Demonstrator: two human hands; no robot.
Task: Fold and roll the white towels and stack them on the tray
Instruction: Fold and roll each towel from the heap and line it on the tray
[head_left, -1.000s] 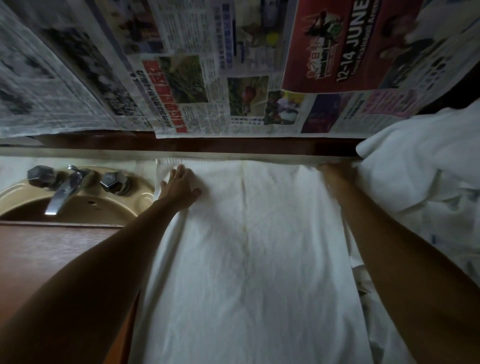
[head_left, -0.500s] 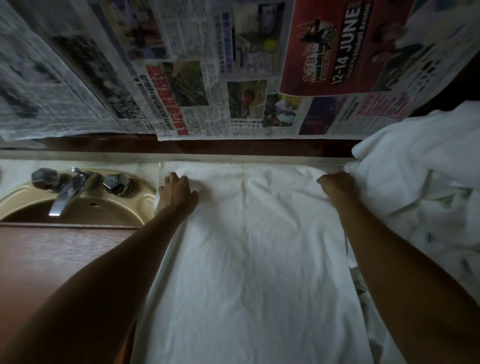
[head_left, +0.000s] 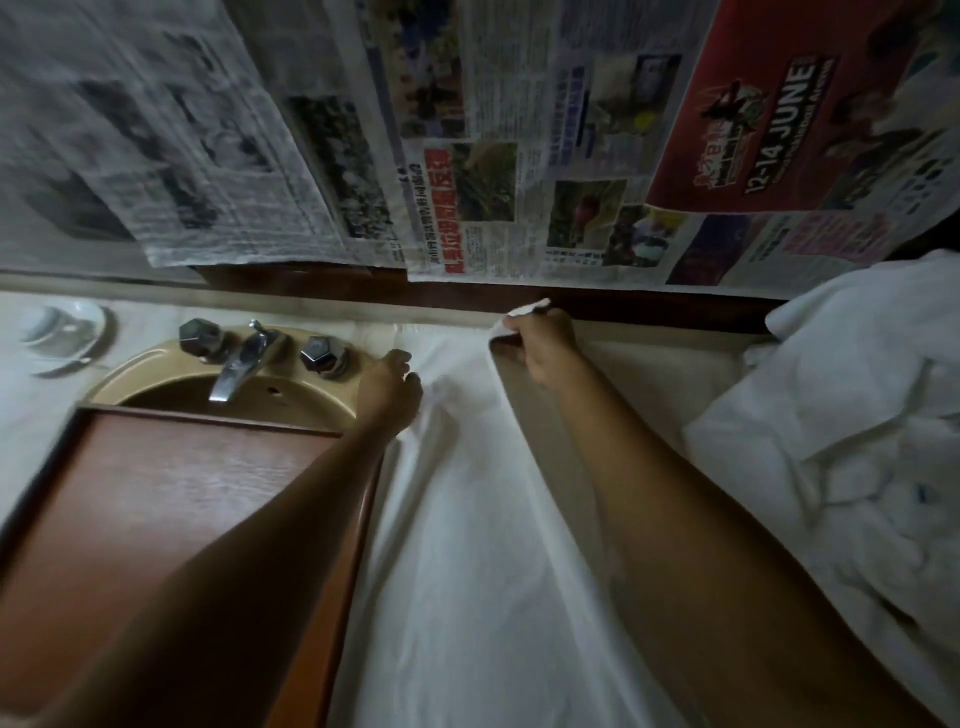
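**Towel Fold: Right Corner Lifted Over the Surface**

Here the nearest items are the two bare forearms, which reach forward from the bottom edge of the view. Between them lies the white towel (head_left: 467, 545), spread lengthwise on the surface (head_left: 649, 374) and running from the near edge to the back wall. Left of the towel sits the wooden tray (head_left: 156, 519), its right rim just beside the towel's left edge and partly crossed by the left forearm.

The left hand (head_left: 389, 384) rests on the far left part of the towel, fingers relaxed and laid on the cloth, beside the rim of the sink (head_left: 171, 369). Its grip holds nothing.

The right hand (head_left: 540, 343) pinches the far right corner of the towel, fingers curled round the cloth. The corner is raised off the surface, and the towel's right edge runs from that grip back toward the viewer as a lifted fold. Bare surface shows to the right of that edge.

To the right, a pile of loose white towels (head_left: 831, 441) lies heaped on the surface, apart from the towel being handled.

Farther back, the sink carries a metal faucet (head_left: 234, 369) with two knobs. A cup on a saucer (head_left: 62, 327) stands at the far left. Sheets of newspaper (head_left: 467, 156) cover the wall above.
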